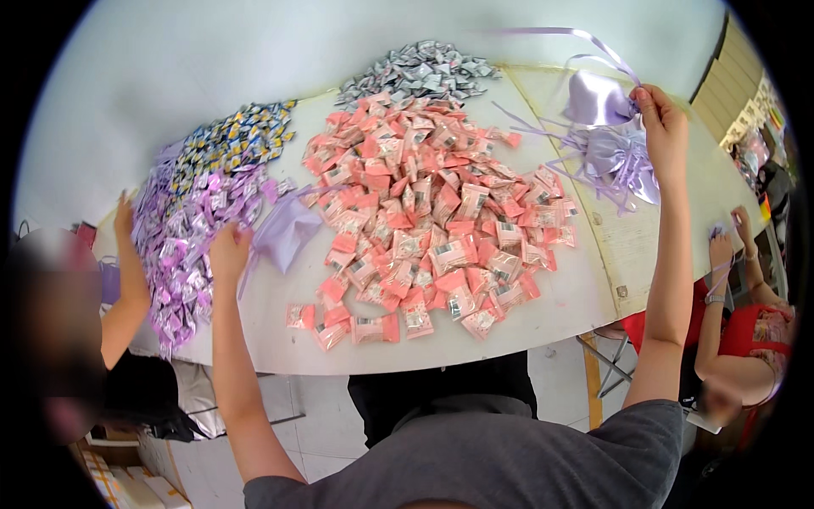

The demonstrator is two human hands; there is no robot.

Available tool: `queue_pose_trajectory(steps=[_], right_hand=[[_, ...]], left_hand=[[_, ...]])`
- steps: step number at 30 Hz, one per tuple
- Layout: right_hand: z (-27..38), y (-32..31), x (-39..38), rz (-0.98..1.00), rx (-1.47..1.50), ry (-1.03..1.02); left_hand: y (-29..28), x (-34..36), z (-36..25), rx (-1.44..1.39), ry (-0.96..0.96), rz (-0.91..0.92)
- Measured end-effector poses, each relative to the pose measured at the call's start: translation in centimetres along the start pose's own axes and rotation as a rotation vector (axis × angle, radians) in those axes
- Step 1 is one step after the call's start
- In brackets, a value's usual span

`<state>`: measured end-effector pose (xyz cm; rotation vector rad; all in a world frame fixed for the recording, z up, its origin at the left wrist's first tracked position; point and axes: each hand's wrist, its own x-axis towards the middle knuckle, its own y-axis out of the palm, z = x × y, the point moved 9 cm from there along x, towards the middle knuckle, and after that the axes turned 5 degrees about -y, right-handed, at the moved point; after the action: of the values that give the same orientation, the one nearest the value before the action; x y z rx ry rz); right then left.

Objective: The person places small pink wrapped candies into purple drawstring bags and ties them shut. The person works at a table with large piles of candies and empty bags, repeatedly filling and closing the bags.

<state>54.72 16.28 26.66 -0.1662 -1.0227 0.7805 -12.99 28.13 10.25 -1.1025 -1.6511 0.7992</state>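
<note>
Raised over the right part of the table, my right hand (666, 127) grips a shiny lavender drawstring pouch (596, 98) at its gathered end, with ribbon ends trailing to the left. Below it lies a heap of similar lavender pouches (612, 153). On the left, my left hand (229, 253) has its fingers closed at the edge of a pile of purple-wrapped packets (182, 271). Right beside its fingers is another lavender pouch (287, 227), and a ribbon hangs near the hand. Whether the fingers pinch that pouch or a packet cannot be made out.
Pink-wrapped packets (441, 229) form a large mound mid-table, with silver-grey packets (420, 72) behind. Blue-and-yellow packets (233, 140) lie at the far left. One co-worker's hand (125, 219) reaches in from the left; another person's hand (721, 248) is at right. A stool (606, 360) stands below.
</note>
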Motion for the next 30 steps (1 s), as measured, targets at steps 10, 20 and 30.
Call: queue_pose_trajectory(steps=[10,20,30], right_hand=[[-4.9,21.8,-2.1,0.417,-0.257,-0.33],[-11.5,33.0,4.8,0.786,0.22,0.429],[-8.0,35.6,2.8,0.971,0.386,0.612]], left_hand=[[2.7,-1.7,-2.1,-0.102,-0.107,-0.093],[0.9,-3.0,-3.7,-0.108,0.005,-0.219],[0.0,-3.4,-4.6,-0.196,-0.057,-0.209]])
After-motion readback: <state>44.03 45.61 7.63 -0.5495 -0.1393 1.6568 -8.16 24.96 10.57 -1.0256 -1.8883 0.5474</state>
